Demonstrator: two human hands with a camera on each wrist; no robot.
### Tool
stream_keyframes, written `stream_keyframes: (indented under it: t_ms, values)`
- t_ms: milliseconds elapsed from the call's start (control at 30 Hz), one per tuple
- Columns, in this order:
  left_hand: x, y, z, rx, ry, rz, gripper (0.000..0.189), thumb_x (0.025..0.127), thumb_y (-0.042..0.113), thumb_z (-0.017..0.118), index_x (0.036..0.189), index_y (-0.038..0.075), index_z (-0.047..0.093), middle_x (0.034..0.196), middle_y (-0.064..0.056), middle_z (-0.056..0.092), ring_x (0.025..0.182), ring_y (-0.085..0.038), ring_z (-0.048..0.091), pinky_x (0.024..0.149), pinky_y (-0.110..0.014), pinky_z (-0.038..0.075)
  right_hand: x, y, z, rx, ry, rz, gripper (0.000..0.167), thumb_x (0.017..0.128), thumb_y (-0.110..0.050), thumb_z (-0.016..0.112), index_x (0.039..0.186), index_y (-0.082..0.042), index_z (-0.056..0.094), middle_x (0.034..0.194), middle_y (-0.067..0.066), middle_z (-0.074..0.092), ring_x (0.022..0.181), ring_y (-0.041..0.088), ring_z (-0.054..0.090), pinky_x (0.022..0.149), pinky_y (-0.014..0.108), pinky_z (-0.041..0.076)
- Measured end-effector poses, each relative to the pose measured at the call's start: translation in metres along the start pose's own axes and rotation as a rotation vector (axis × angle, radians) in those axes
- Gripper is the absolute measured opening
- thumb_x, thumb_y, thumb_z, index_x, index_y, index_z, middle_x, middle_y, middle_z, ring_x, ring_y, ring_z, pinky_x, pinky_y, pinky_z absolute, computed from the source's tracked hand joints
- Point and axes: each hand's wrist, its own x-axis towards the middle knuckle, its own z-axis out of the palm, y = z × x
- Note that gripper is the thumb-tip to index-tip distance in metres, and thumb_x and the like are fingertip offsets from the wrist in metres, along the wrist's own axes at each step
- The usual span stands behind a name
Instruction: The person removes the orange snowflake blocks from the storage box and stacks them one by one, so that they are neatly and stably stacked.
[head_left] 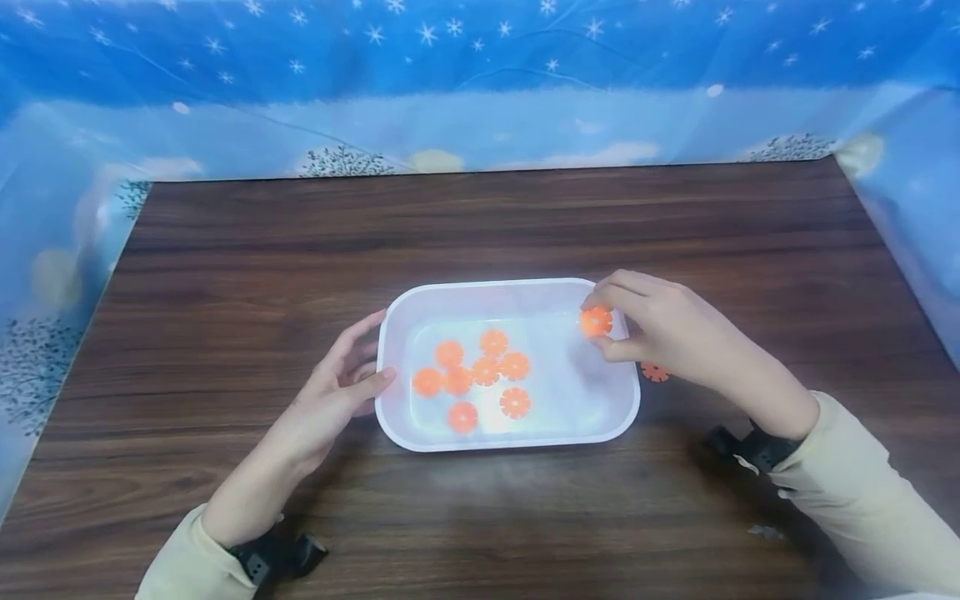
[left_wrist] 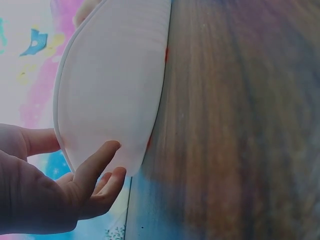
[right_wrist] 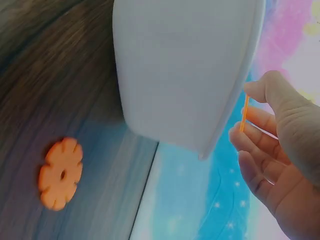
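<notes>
A white plastic tub (head_left: 450, 444) stands on the table with several orange notched discs (head_left: 514, 403) lying flat inside, mostly toward its left half. My left hand (head_left: 330, 396) grips the tub's left end, thumb on the rim and fingers along the outer wall (left_wrist: 110, 90). Over the tub's right end, my right hand (head_left: 652, 325) pinches one orange disc (head_left: 596, 322) between thumb and fingers. The right wrist view shows that held disc (right_wrist: 244, 114) edge-on. Another orange disc (right_wrist: 61, 173) lies on the table just right of the tub, partly covered by the right hand in the head view.
The dark wood-grain table (head_left: 300, 242) reaches back to a blue snowflake-patterned cloth (head_left: 480, 67) that hangs behind and at both sides. A small clear scrap (head_left: 765, 532) lies near the right forearm. Each wrist wears a black camera strap.
</notes>
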Motion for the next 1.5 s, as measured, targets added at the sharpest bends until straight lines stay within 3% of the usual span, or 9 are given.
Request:
stream_keyframes:
  t_ms: [600,833,1500]
  values:
    - [0.000,0.005,-0.002,0.000,-0.009,-0.001,0.063,0.095,0.016,0.053,0.148,0.028,0.020,0.143,-0.013,0.034,0.123,-0.030,0.044,0.086,-0.034,0.049,-0.048,0.028,-0.003,-0.091,0.065,0.097,0.041,0.062,-0.015,0.083,0.098,-0.008,0.065,0.090,0.000,0.063,0.077,0.014,0.062,0.065,0.034,0.051]
    - [0.000,0.003,-0.002,-0.002,-0.003,0.000,0.063,0.096,0.016,0.052,0.148,0.028,0.020,0.142,-0.013,0.035,0.122,-0.029,0.046,0.085,-0.034,0.048,-0.061,0.033,-0.001,-0.077,0.021,0.149,0.042,0.062,-0.014,0.085,0.099,-0.008,0.067,0.094,0.000,0.064,0.082,0.014,0.063,0.068,0.035,0.053]
    - [-0.001,0.002,0.001,-0.002,-0.007,-0.008,0.063,0.096,0.016,0.052,0.148,0.028,0.019,0.143,-0.013,0.034,0.123,-0.030,0.044,0.089,-0.038,0.048,-0.080,0.043,0.020,-0.065,-0.063,0.021,0.041,0.064,-0.013,0.079,0.103,-0.006,0.069,0.096,0.004,0.064,0.082,0.018,0.063,0.069,0.039,0.053]
